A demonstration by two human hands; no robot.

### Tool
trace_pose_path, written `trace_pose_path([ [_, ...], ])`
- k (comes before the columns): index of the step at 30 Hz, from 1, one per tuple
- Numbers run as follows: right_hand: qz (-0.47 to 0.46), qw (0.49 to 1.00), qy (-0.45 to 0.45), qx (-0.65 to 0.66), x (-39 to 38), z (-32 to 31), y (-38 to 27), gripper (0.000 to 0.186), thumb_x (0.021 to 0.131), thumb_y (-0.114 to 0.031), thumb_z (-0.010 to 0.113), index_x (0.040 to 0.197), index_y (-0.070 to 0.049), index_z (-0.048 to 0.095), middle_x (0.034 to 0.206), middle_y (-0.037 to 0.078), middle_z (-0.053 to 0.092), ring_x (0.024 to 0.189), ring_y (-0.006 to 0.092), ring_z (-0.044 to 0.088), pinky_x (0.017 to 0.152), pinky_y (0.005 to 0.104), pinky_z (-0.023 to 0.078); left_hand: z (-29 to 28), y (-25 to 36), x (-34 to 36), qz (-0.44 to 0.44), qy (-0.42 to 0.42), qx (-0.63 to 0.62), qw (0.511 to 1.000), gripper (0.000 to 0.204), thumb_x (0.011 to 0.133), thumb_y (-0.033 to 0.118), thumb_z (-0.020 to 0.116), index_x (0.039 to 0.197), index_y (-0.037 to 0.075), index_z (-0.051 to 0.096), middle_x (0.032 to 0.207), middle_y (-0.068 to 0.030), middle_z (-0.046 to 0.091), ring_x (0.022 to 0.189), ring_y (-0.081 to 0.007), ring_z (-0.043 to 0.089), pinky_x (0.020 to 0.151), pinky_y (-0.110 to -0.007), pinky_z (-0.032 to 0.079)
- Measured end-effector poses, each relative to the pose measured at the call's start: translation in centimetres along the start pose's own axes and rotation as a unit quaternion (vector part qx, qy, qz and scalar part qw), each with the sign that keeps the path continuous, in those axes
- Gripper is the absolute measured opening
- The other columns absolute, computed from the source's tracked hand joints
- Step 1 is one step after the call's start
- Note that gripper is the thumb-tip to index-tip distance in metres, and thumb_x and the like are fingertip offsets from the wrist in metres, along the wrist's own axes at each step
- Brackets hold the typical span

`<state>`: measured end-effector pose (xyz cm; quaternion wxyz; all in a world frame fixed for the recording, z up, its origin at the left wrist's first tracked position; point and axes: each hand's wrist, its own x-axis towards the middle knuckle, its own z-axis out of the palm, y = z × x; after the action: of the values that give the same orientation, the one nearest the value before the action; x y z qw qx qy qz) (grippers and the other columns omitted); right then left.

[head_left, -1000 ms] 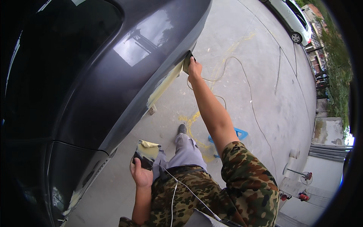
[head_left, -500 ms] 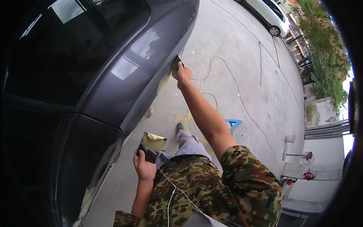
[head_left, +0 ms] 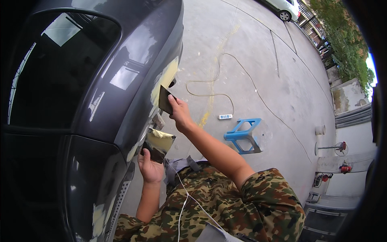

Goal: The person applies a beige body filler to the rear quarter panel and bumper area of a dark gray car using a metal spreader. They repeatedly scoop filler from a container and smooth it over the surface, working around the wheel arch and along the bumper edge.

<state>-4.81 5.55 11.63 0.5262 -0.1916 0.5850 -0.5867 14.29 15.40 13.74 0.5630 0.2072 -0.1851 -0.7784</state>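
Note:
My right hand grips a dark flat putty spreader, its blade against or very close to the pale yellow filler on the side panel of a dark grey car. Lower down, my left hand holds a dark putty board by its edge, thumb on top. A mound of yellow filler covers the board's upper part. More filler shows on the car's lower panel beside my left forearm.
On the grey concrete floor stands a blue plastic stool. Near it lies a white power strip with a long cord curving across the floor. A white car is parked far off. Along the right wall are a fan and red equipment.
My right hand has come back toward me and down along the panel with the spreader. More filler on the panel shows now. My left hand still holds the board.

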Motion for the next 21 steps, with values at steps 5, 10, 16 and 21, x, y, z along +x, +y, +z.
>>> trace_pose_path([
  [5, 0.037, 0.99, -0.087, 0.103, -7.6, -8.6, -8.2, 0.041, 0.106, -0.042, 0.05, 0.127, -0.008, 0.059, 0.13, 0.005, 0.063, 0.121, 0.0213, 0.059, 0.102, 0.0605, 0.046, 4.9, -4.5, 1.2, 0.034, -0.025, 0.005, 0.999, 0.037, 0.106, 0.019, 0.051, 0.139, 0.001, 0.052, 0.14, -0.0096, 0.059, 0.128, -0.0233, 0.057, 0.111, -0.04, 0.042],
  [10, -0.032, 0.964, -0.203, 0.168, -12.1, -19.9, -14.4, 0.042, 0.107, -0.04, 0.049, 0.128, -0.005, 0.059, 0.126, 0.005, 0.064, 0.118, 0.0182, 0.059, 0.101, 0.0517, 0.048, 11.8, -14.7, 0.3, 0.051, -0.016, 0.017, 0.998, 0.039, 0.105, 0.02, 0.053, 0.136, -0.003, 0.052, 0.136, -0.0135, 0.061, 0.123, -0.0249, 0.06, 0.108, -0.04, 0.045],
  [16, -0.097, 0.973, -0.206, -0.031, -11.9, -30.5, -17.7, 0.039, 0.107, -0.033, 0.051, 0.129, -0.004, 0.066, 0.117, 0.005, 0.069, 0.112, 0.0155, 0.06, 0.099, 0.0367, 0.049, 17.6, -24.5, 2.0, 0.025, -0.046, 0.047, 0.998, 0.038, 0.105, 0.021, 0.054, 0.135, -0.002, 0.053, 0.135, -0.013, 0.061, 0.122, -0.024, 0.06, 0.107, -0.039, 0.046],
  [21, -0.186, 0.897, -0.162, -0.366, -9.1, -40.8, -17.1, 0.033, 0.101, -0.029, 0.06, 0.122, -0.006, 0.07, 0.114, 0.017, 0.072, 0.101, 0.0284, 0.067, 0.09, 0.0359, 0.05, 20.4, -29.7, 3.2, 0.003, -0.006, 0.067, 0.998, 0.034, 0.105, 0.019, 0.054, 0.134, -0.001, 0.054, 0.132, -0.0113, 0.063, 0.12, -0.0223, 0.062, 0.106, -0.038, 0.047],
])
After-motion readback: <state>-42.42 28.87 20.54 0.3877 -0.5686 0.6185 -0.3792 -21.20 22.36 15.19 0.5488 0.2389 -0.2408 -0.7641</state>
